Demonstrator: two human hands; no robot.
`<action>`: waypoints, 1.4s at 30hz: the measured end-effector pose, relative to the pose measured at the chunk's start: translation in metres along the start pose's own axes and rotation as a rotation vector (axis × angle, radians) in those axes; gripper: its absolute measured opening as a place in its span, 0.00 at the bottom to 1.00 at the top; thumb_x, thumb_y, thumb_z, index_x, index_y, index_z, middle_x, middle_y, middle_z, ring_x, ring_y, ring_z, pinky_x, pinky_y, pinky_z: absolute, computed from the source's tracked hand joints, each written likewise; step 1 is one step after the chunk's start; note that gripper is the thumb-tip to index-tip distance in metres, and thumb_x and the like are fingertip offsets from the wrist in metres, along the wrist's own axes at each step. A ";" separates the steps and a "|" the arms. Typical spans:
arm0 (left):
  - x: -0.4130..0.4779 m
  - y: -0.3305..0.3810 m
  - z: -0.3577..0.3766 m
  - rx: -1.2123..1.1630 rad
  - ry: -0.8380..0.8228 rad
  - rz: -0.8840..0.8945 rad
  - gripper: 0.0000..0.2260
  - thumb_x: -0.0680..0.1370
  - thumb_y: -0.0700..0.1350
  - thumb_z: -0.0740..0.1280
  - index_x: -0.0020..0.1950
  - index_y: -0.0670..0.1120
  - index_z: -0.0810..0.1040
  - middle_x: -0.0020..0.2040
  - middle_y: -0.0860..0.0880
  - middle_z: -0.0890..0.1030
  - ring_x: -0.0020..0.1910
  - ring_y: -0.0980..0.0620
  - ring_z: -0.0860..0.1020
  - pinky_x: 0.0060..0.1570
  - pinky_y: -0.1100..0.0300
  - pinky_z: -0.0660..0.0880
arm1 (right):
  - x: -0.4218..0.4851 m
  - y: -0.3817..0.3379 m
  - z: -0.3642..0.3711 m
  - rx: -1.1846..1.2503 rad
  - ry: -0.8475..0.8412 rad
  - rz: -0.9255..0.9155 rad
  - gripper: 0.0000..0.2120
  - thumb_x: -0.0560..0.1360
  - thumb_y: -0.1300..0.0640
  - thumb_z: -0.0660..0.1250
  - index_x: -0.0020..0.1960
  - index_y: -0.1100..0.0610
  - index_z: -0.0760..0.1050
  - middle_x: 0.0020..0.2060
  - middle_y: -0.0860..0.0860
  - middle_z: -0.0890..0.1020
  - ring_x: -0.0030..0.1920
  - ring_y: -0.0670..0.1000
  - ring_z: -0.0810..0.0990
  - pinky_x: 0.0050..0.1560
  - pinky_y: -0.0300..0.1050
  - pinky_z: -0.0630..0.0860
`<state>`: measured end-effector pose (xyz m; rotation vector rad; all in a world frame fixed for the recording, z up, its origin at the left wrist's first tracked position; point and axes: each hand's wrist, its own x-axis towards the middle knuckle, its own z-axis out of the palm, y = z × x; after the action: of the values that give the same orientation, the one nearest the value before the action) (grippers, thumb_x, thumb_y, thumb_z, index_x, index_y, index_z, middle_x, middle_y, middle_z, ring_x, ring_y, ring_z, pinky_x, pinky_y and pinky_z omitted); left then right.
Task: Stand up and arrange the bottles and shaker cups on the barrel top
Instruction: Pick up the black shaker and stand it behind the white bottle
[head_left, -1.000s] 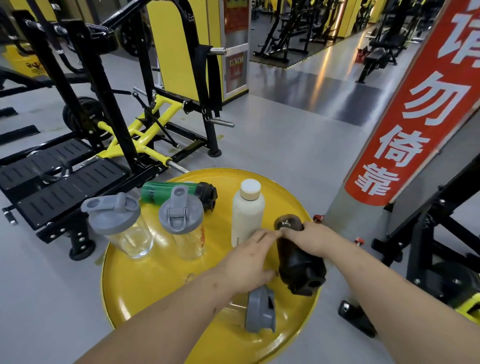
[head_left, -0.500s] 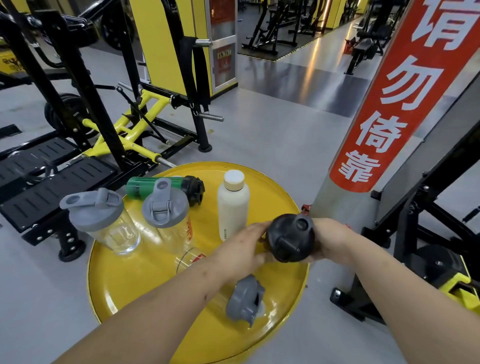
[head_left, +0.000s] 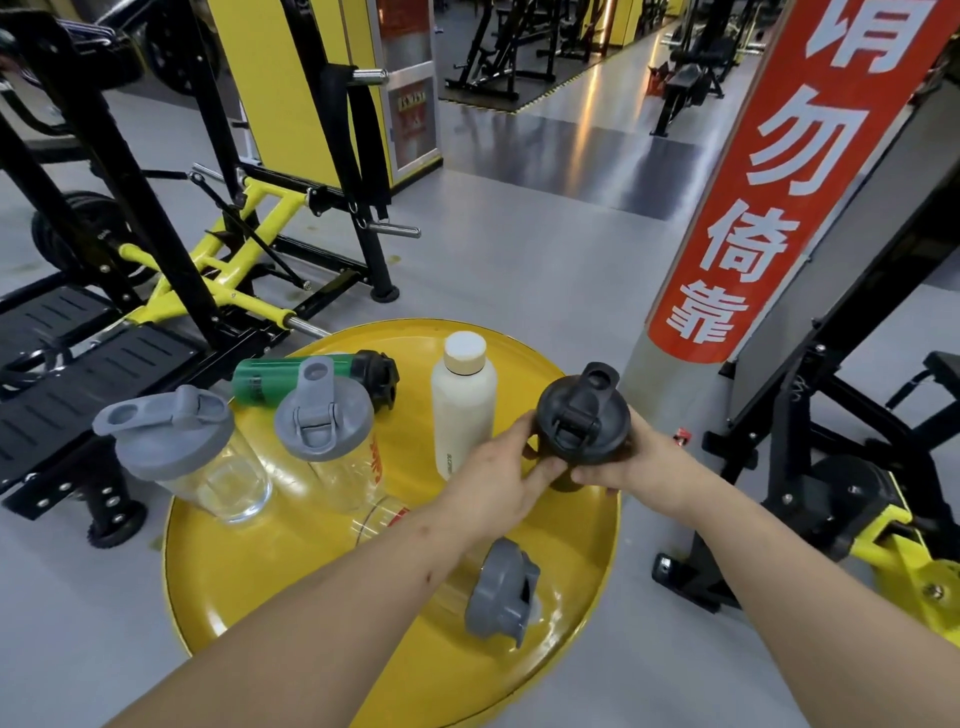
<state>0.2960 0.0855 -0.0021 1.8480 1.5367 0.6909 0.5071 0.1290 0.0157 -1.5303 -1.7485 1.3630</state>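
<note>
Both hands grip a black shaker cup (head_left: 582, 415), held upright near the right edge of the yellow barrel top (head_left: 311, 577). My left hand (head_left: 498, 478) clasps its left side and my right hand (head_left: 623, 462) its right side. A white bottle (head_left: 464, 402) stands just left of it. Two clear shaker cups with grey lids stand at the left (head_left: 179, 457) and centre-left (head_left: 327, 436). A green bottle (head_left: 291, 379) lies on its side at the back. Another clear shaker cup with a grey lid (head_left: 501, 592) lies on its side at the front, partly hidden by my left forearm.
Black and yellow gym machines (head_left: 171, 260) crowd the barrel's left and back. A pillar with a red sign (head_left: 769, 197) rises at the right, with a black machine frame (head_left: 841, 467) beside it. Grey floor (head_left: 519, 260) lies beyond the barrel.
The black shaker cup went from lying on its side under my right hand to upright in both hands. The camera has moved closer and lower.
</note>
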 end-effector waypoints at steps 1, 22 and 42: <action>0.001 0.000 0.000 -0.006 0.000 0.004 0.26 0.83 0.58 0.64 0.79 0.55 0.63 0.68 0.53 0.80 0.65 0.52 0.78 0.65 0.52 0.76 | 0.002 0.000 -0.001 0.000 0.017 -0.011 0.40 0.65 0.55 0.84 0.70 0.40 0.69 0.58 0.46 0.82 0.52 0.53 0.84 0.48 0.51 0.85; 0.025 -0.010 0.025 0.059 0.051 -0.265 0.32 0.84 0.55 0.64 0.85 0.52 0.55 0.76 0.47 0.74 0.70 0.48 0.76 0.70 0.50 0.74 | 0.134 -0.016 0.003 -0.127 -0.066 -0.144 0.38 0.65 0.44 0.82 0.70 0.45 0.69 0.54 0.47 0.81 0.42 0.53 0.84 0.40 0.49 0.82; 0.009 -0.022 0.025 0.211 0.013 -0.167 0.16 0.85 0.53 0.62 0.70 0.48 0.79 0.60 0.47 0.84 0.61 0.50 0.78 0.64 0.54 0.75 | 0.169 -0.035 0.053 -0.139 -0.188 -0.148 0.41 0.68 0.43 0.79 0.75 0.47 0.64 0.65 0.47 0.77 0.57 0.59 0.83 0.46 0.47 0.80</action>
<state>0.3017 0.0936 -0.0354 1.8398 1.8070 0.4796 0.3982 0.2682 -0.0210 -1.3469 -2.0662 1.3736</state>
